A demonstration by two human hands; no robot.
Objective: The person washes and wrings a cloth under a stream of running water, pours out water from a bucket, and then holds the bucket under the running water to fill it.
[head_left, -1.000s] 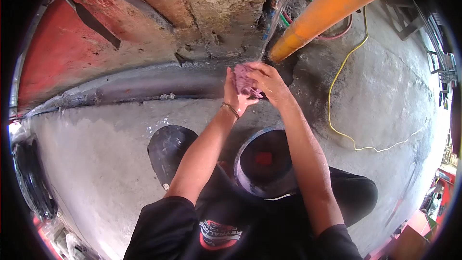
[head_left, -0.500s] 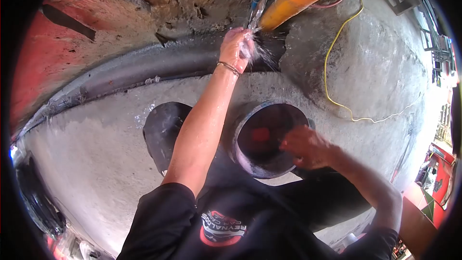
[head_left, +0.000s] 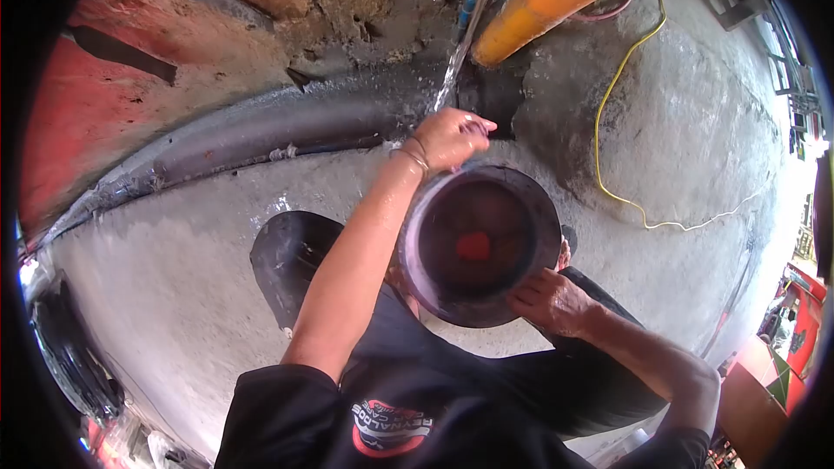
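My left grip [head_left: 450,141] is closed, fingers bent in, around a small wad of purple cloth [head_left: 474,129]; only a little of it shows between my fingers, so I cannot tell how much is bunched inside. I have it just beyond the far left rim of the bucket [head_left: 545,208], and I cannot tell whether my knuckles touch that rim. A stream of water [head_left: 453,74] runs down from beyond the bucket to the back of that hand, and my wrist wears a thin band [head_left: 417,156].

My right grip [head_left: 543,300] is curled over the near right rim of the bucket, with the fingertips at the edge; my thumb is hidden. The bucket is between my bent knees, its mouth facing up at me. Inside, dark liquid shows with a red patch [head_left: 474,246]; I cannot tell whether that is an object or a reflection.

Beyond the bucket, an orange pole [head_left: 565,0] slants up and right. A yellow cord [head_left: 599,139] winds over the concrete floor [head_left: 686,130] well to the bucket's right. A dark gutter [head_left: 261,135] runs beyond the bucket and off to its left.
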